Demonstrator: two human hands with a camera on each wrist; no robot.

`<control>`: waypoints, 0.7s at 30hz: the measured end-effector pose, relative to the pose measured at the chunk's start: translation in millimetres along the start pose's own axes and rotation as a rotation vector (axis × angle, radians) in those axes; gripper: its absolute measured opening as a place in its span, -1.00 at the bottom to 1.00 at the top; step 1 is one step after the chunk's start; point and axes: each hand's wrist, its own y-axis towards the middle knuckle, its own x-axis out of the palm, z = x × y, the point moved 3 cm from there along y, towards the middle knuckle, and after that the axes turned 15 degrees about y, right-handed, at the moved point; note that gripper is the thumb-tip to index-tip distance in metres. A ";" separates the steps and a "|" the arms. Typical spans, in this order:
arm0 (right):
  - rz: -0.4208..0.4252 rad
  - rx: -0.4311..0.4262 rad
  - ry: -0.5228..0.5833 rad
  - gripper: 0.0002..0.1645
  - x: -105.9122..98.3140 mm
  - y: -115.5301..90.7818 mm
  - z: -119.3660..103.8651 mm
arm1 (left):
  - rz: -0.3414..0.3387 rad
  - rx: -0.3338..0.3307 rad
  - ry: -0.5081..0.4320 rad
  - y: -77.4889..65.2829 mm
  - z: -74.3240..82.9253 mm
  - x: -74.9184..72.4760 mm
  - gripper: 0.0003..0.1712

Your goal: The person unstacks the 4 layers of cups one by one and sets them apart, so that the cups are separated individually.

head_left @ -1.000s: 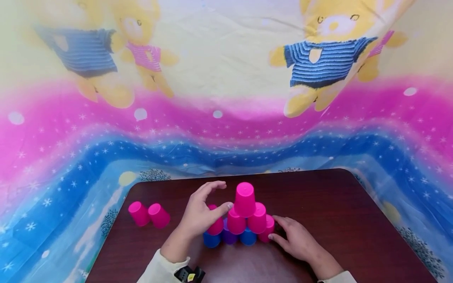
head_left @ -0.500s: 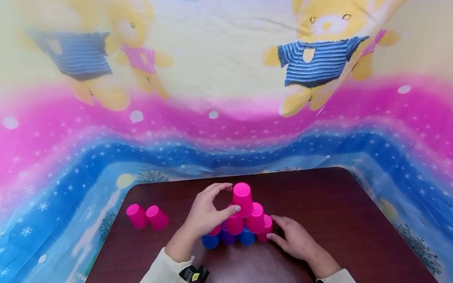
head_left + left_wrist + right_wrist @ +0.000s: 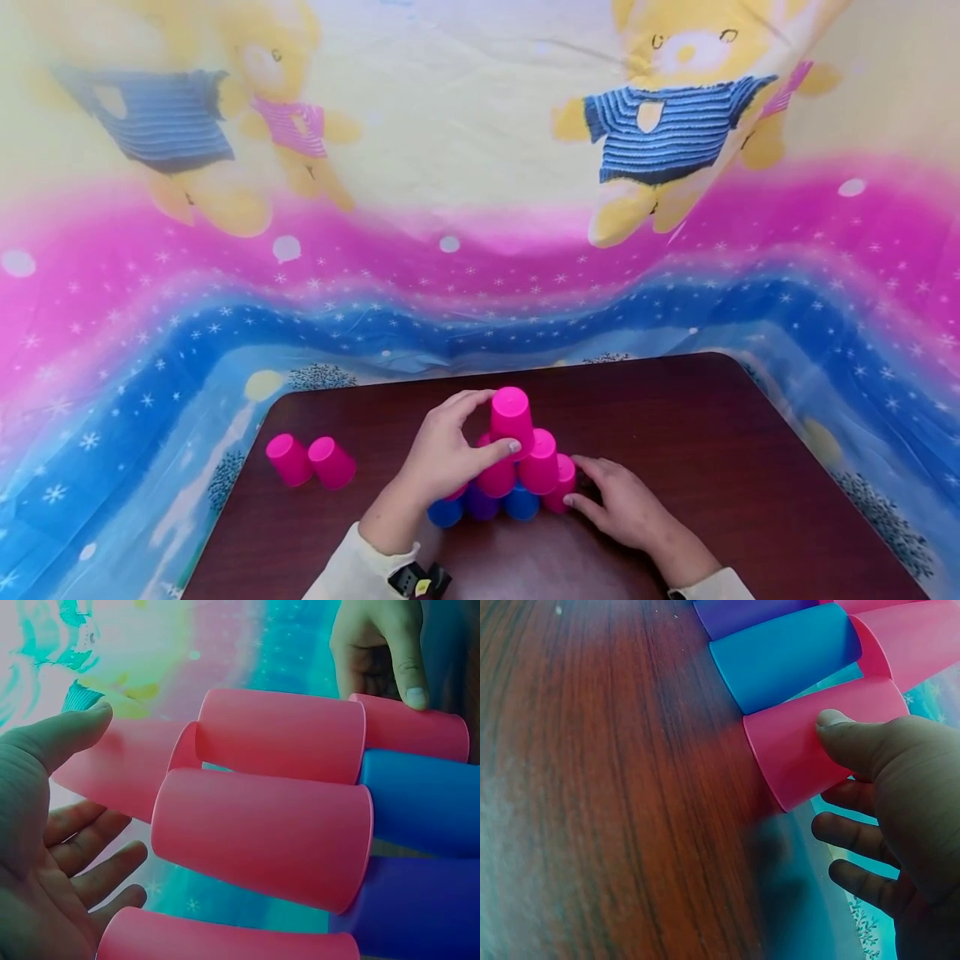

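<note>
Upside-down plastic cups form a stepped stack. Its bottom row runs blue, purple, blue and pink. Above them sit pink cups, one in the middle, one to its right, and a left one mostly behind my left hand in the head view. A single pink cup tops the right pair. My left hand grips this top cup, thumb on the near side and fingers behind. My right hand holds the bottom row's right end cup between thumb and forefinger.
Two more pink cups, one and another, stand upside down side by side on the left of the dark wooden table. A printed cloth with bears hangs behind the table edge.
My left hand has moved right, from beside the top cup to close its thumb and fingers around it. The right hand keeps its place at the end cup.
</note>
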 end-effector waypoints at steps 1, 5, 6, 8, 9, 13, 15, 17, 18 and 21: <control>0.000 0.001 0.002 -0.28 0.1 0.0 0.0 | -0.003 -0.005 0.000 0.1 0.4 0.5 -0.18; 0.010 -0.022 -0.009 -0.30 0.4 0.4 -0.5 | -0.003 -0.020 0.001 0.5 1.3 2.3 -0.20; 0.013 -0.029 -0.011 -0.30 0.5 0.7 -0.5 | 0.001 -0.021 -0.001 0.6 1.6 2.3 -0.21; 0.016 -0.040 -0.018 -0.31 0.7 1.1 -0.8 | 0.011 -0.025 0.002 0.8 1.6 2.2 -0.23; 0.016 -0.042 -0.018 -0.31 0.7 1.3 -1.1 | 0.017 -0.026 0.002 0.5 1.5 1.7 -0.23; 0.007 -0.040 -0.020 -0.30 0.6 1.7 -1.7 | 0.038 -0.049 0.009 -2.3 -0.9 -3.5 -0.23; 0.003 -0.037 -0.022 -0.29 0.0 1.8 -2.0 | 0.051 -0.068 0.011 -4.6 -4.1 -7.9 -0.22; 0.001 -0.032 -0.028 -0.28 -0.4 1.8 -1.7 | 0.065 -0.087 0.008 -7.4 -8.5 -13.0 -0.23; -0.001 -0.027 -0.029 -0.28 -0.6 2.0 -1.8 | 0.074 -0.094 0.005 -9.0 -11.1 -15.8 -0.23; 0.001 -0.018 -0.032 -0.27 -1.4 1.6 -1.7 | 0.106 -0.098 -0.004 -13.6 -19.2 -24.2 -0.24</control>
